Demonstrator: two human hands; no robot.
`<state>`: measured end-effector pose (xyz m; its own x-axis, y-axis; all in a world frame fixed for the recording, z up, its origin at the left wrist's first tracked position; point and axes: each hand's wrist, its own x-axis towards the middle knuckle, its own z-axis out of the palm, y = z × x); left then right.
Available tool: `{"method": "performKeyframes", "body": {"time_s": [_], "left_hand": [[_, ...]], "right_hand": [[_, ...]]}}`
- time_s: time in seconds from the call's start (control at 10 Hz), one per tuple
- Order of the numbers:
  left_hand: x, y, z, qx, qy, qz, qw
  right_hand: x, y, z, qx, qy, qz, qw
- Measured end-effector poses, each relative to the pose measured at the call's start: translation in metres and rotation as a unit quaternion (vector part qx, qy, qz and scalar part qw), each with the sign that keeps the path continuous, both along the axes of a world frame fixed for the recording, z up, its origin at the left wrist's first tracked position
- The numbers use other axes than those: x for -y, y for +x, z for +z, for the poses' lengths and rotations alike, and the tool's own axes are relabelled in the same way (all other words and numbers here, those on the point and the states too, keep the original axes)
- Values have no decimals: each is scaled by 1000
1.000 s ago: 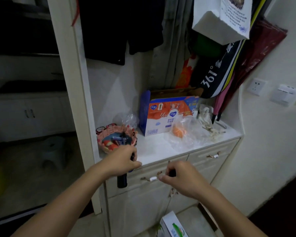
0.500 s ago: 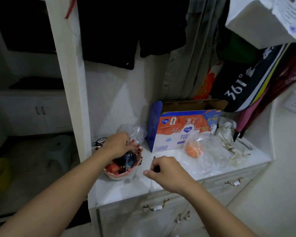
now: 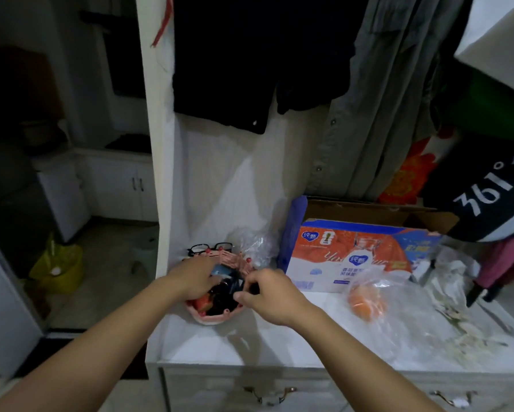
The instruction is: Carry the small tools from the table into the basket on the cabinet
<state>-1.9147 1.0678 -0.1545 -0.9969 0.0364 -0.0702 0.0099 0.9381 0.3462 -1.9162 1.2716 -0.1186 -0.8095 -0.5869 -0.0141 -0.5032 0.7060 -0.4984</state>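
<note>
head view, going left to right: a dim side room with a yellow-green bag [image 3: 56, 266] on its floor sits beyond the white post [image 3: 157, 144], and plays no part in the job. just right of the post, the left hand [image 3: 195, 276] reaches down into the pink basket [image 3: 211, 318], which stands at the left end of the cabinet top [image 3: 250, 346]. its fingers are curled among dark objects inside; whether they grip one or have just let go cannot be told. a pair of black glasses [image 3: 209, 248] lies behind the basket's far rim. the right hand [image 3: 272, 295] is at the basket's right edge, thumb and fingers pinched on a small dark tool [image 3: 251, 288] that is not quite over the rim's inner side.

further right stand a blue and orange carton [image 3: 354, 260], then a clear plastic bag [image 3: 377, 301] with something orange in it, then hanging bags and an umbrella at the far edge.

judging from this, the carrying is done for this trip and the drop-off is in hand: the basket already holds several dark and red items, and the right hand's piece has yet to go in. the table is out of view, so whether more tools wait there cannot be said.
</note>
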Motion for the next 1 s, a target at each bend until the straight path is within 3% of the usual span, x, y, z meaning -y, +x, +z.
{"method": "performKeyframes", "body": {"time_s": [0.1,0.2,0.5,0.8,1.0], "left_hand": [[3,21,20,-10,-65,-13,998],[2,46,37,-73,-165,-69,981],[46,77,37,-209,-257,-107,938],[73,71,12,-129,-290,-59,947],[61,79,36,-134,-188,-62,971]], "right_hand": [[17,-10,-3,6,9,15,1000],[36,-17,-8,-5,26,25,999],[65,-27,-24,14,86,43,995],[57,-21,-25,6,145,46,988],[47,-18,-3,-6,135,63,989]]}}
